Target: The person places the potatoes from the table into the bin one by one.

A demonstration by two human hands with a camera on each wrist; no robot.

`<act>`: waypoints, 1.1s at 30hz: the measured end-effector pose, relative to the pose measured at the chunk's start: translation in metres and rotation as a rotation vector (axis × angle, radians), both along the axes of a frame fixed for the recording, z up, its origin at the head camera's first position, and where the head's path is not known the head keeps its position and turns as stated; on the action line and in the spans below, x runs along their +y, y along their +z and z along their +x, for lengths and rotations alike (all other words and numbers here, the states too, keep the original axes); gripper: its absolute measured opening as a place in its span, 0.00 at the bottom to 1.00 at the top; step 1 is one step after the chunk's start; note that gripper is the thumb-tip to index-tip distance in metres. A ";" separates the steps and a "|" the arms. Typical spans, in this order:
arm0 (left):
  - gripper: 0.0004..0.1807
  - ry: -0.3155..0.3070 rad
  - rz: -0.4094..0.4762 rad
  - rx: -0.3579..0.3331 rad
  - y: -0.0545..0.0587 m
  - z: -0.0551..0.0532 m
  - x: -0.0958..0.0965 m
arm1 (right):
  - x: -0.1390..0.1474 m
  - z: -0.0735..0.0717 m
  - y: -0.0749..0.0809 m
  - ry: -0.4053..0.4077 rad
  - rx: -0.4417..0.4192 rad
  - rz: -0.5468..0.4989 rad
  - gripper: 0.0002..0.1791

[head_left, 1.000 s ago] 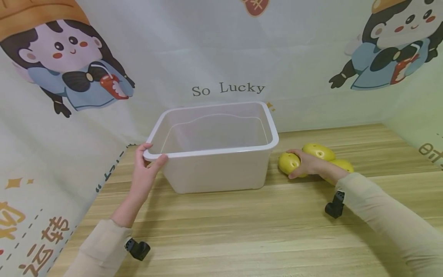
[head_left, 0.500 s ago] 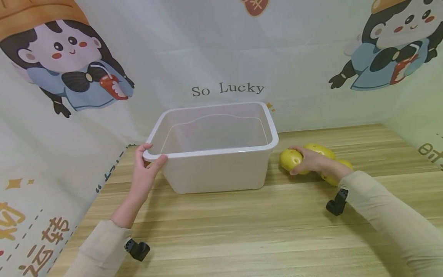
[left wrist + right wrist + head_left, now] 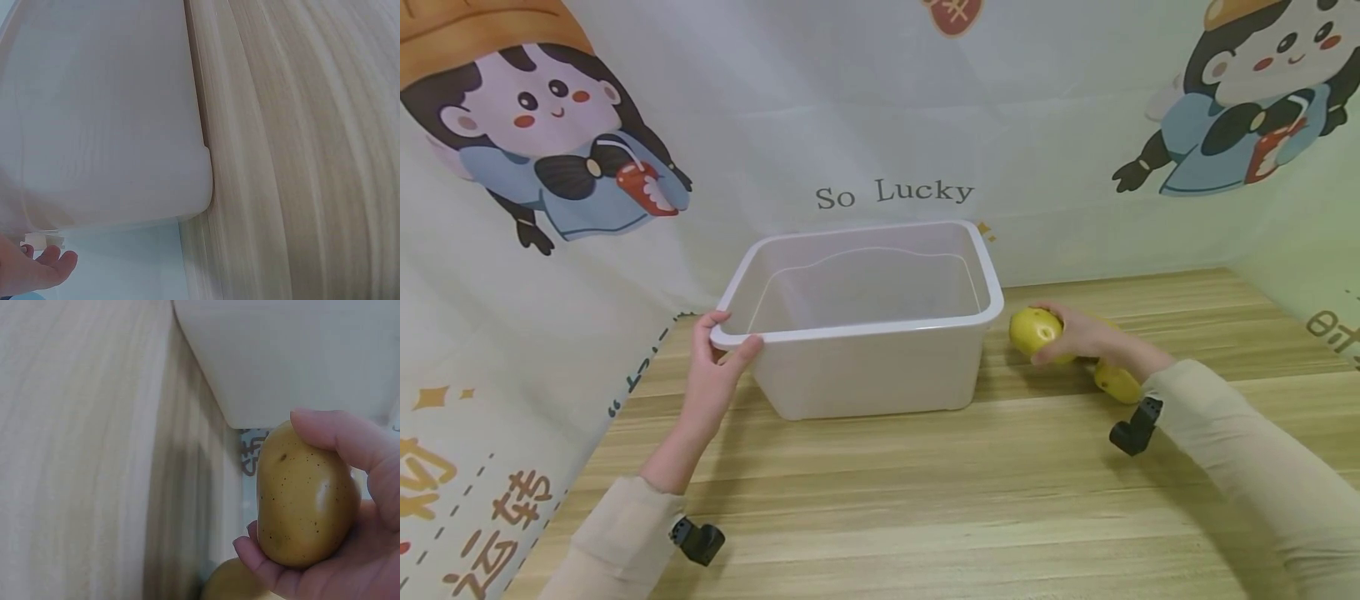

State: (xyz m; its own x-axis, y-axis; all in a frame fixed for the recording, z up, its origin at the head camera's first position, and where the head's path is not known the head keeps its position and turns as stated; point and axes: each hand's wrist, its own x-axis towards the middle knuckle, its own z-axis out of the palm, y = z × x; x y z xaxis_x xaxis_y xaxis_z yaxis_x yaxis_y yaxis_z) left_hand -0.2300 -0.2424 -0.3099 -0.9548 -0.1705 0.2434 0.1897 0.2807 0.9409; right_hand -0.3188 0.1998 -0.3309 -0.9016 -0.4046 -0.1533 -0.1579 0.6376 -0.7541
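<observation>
My left hand [image 3: 713, 379] grips the front left corner of a white plastic bin [image 3: 865, 375], with the thumb at the front rim and fingers at the side. The part of the bin's inside that the head view shows holds nothing. Just right of the bin, my right hand [image 3: 1081, 335] holds a yellow potato [image 3: 1033, 330] between thumb and fingers. Small dark specks dot this potato [image 3: 306, 497] in the right wrist view, where it appears lifted off the table. Another potato [image 3: 1117, 383] lies below my right wrist, and more yellow shows partly hidden behind the hand.
The wood-grain table [image 3: 880, 500] carries everything. A printed white cloth [image 3: 880, 125] hangs behind the bin and along both sides. Black cameras hang at the left cuff [image 3: 698, 542] and the right cuff [image 3: 1135, 427].
My right hand has raised the potato slightly and moved it a little right and away from me. More of the near potato now shows. The left hand and bin stay put.
</observation>
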 end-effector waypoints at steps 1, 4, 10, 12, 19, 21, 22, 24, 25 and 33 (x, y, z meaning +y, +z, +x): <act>0.30 0.001 0.000 -0.001 0.000 0.000 0.000 | 0.000 -0.001 0.001 0.004 0.006 0.001 0.50; 0.30 0.002 0.001 -0.004 0.000 0.000 0.000 | 0.001 -0.001 0.006 0.003 0.008 0.005 0.50; 0.30 0.004 0.003 -0.010 0.001 0.000 0.000 | 0.000 -0.003 0.016 0.003 0.011 -0.007 0.50; 0.30 0.007 0.002 -0.012 0.001 0.000 0.000 | -0.001 -0.004 0.019 0.002 0.008 -0.004 0.50; 0.30 0.009 0.004 -0.009 0.001 0.000 0.000 | -0.004 -0.005 0.033 -0.003 0.019 0.002 0.51; 0.30 0.008 0.004 -0.007 0.001 0.000 0.000 | -0.004 -0.006 0.037 -0.007 0.031 0.006 0.51; 0.30 0.007 0.004 -0.008 0.001 0.000 0.000 | -0.004 -0.007 0.038 -0.007 0.036 0.008 0.51; 0.30 0.006 0.001 -0.008 0.001 0.000 0.000 | -0.004 -0.007 0.042 -0.009 0.038 0.011 0.51; 0.30 0.004 -0.002 -0.008 0.001 0.000 -0.001 | -0.004 -0.007 0.044 -0.011 0.035 0.013 0.51; 0.30 -0.003 -0.009 -0.004 0.001 0.001 -0.001 | -0.006 -0.008 0.057 -0.023 0.025 0.006 0.49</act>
